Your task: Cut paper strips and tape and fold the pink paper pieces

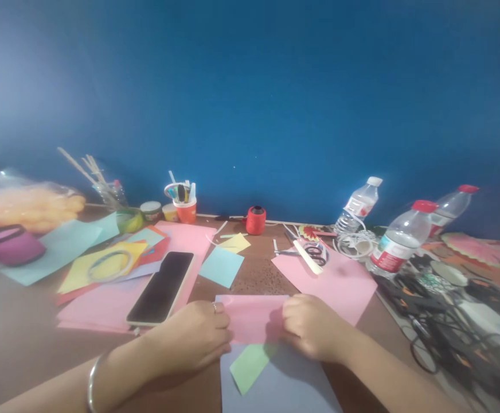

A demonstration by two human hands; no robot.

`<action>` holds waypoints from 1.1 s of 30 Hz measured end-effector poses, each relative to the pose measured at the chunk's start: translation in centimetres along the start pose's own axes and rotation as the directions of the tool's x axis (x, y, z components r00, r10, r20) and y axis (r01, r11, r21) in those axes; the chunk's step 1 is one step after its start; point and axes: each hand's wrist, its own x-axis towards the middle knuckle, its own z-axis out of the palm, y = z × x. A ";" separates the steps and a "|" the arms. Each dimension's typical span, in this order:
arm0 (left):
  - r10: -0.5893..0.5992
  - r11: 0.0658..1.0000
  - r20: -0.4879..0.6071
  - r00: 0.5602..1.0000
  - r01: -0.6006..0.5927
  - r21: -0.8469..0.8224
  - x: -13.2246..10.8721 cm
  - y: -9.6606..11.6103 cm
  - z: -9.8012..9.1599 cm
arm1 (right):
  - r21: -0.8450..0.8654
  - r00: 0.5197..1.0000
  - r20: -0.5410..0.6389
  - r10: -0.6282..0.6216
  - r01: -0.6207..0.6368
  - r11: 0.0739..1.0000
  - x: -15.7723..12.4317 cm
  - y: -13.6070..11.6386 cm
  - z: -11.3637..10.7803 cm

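A pink sheet of paper [254,318] lies across the upper part of a grey-blue sheet [280,384] right in front of me. My left hand [194,334] is closed at the pink sheet's left edge, fingers curled, with a ring on one finger. At the opposite edge, my right hand [316,328] is also closed, its knuckles bent over the paper. The fingertips of both are partly hidden. A green paper piece [250,368] rests on the grey-blue sheet, its upper end against the pink sheet's lower edge.
On the left, a phone [161,288] and a tape roll [110,265] lie on coloured papers. Scissors [316,252] sit on pink paper at right. Bottles [405,238] and tangled cables [443,338] crowd the right side. A red sharpener-like object [256,221] stands near the blue wall.
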 end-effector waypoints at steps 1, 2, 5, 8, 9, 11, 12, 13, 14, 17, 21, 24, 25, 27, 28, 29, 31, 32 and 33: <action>0.003 1.000 0.035 0.999 -0.002 -0.002 0.4 0.2 0.2 | -0.050 1.000 -0.012 0.016 -0.017 0.999 0.7 -0.2 0.4; 0.011 1.000 0.072 0.997 -0.010 -0.005 0.8 0.3 0.4 | -0.083 0.999 -0.019 0.025 -0.027 0.996 1.3 -0.4 0.8; -0.026 1.000 0.129 0.991 0.025 0.013 1.6 0.6 1.5 | -0.139 0.997 -0.045 0.067 -0.072 0.988 2.7 -0.7 2.1; -0.177 0.984 0.066 0.982 0.175 0.034 1.4 1.1 2.7 | -0.091 0.993 -0.081 0.087 -0.095 0.991 3.0 -0.9 3.0; -0.204 0.979 0.058 0.977 0.203 0.032 1.1 1.3 3.0 | -0.054 0.992 -0.102 0.070 -0.076 0.996 3.0 -0.9 3.1; -0.205 0.978 0.008 0.979 0.204 0.044 0.6 1.7 3.6 | 0.031 0.992 -0.128 0.008 -0.004 1.000 2.9 -0.9 3.0; -0.193 0.979 -0.019 0.981 0.194 0.055 0.4 1.9 3.7 | 0.072 0.993 -0.117 -0.023 0.032 0.997 2.9 -0.8 2.8; -0.181 0.981 -0.041 0.983 0.183 0.066 0.2 2.0 3.8 | 0.112 0.995 -0.086 -0.043 0.052 0.992 2.9 -0.8 2.7; -0.174 0.981 -0.045 0.984 0.177 0.072 0.2 2.1 3.8 | 0.153 0.998 -0.041 -0.047 0.053 0.987 3.0 -0.7 2.5; -0.178 0.982 0.019 0.984 0.176 0.066 0.2 2.1 3.7 | 0.254 0.996 0.086 -0.028 0.005 0.967 3.2 -0.5 1.9; -0.162 0.984 0.055 0.985 0.157 0.086 0.3 1.9 3.5 | 0.313 0.990 0.142 -0.010 -0.035 0.949 3.4 -0.4 1.7; -0.157 0.981 0.038 0.987 0.151 0.123 0.2 1.6 3.5 | 0.304 0.986 0.163 0.032 -0.081 0.949 3.3 -0.5 1.8; -0.152 0.980 0.027 0.988 0.147 0.132 0.1 1.5 3.5 | 0.296 0.984 0.172 0.050 -0.100 0.950 3.3 -0.5 1.8; -0.152 0.978 0.009 0.988 0.149 0.146 0.1 1.4 3.5 | 0.285 0.980 0.183 0.079 -0.129 0.950 3.3 -0.7 1.8; -0.160 0.976 0.003 0.987 0.157 0.149 0.1 1.4 3.5 | 0.283 0.979 0.185 0.088 -0.139 0.949 3.3 -0.7 1.8; -0.167 0.975 -0.005 0.986 0.166 0.148 0.1 1.4 3.4 | 0.284 0.979 0.183 0.094 -0.144 0.948 3.3 -0.7 1.8; -0.192 0.972 -0.009 0.981 0.191 0.137 0.2 1.3 3.4 | 0.290 0.980 0.177 0.092 -0.142 0.947 3.3 -0.8 1.8; -0.201 0.971 -0.008 0.979 0.201 0.128 0.3 1.3 3.3 | 0.292 0.981 0.172 0.089 -0.137 0.947 3.4 -0.8 1.7; -0.213 0.970 -0.008 0.977 0.213 0.120 0.4 1.3 3.3 | 0.294 0.982 0.166 0.087 -0.134 0.946 3.4 -0.8 1.8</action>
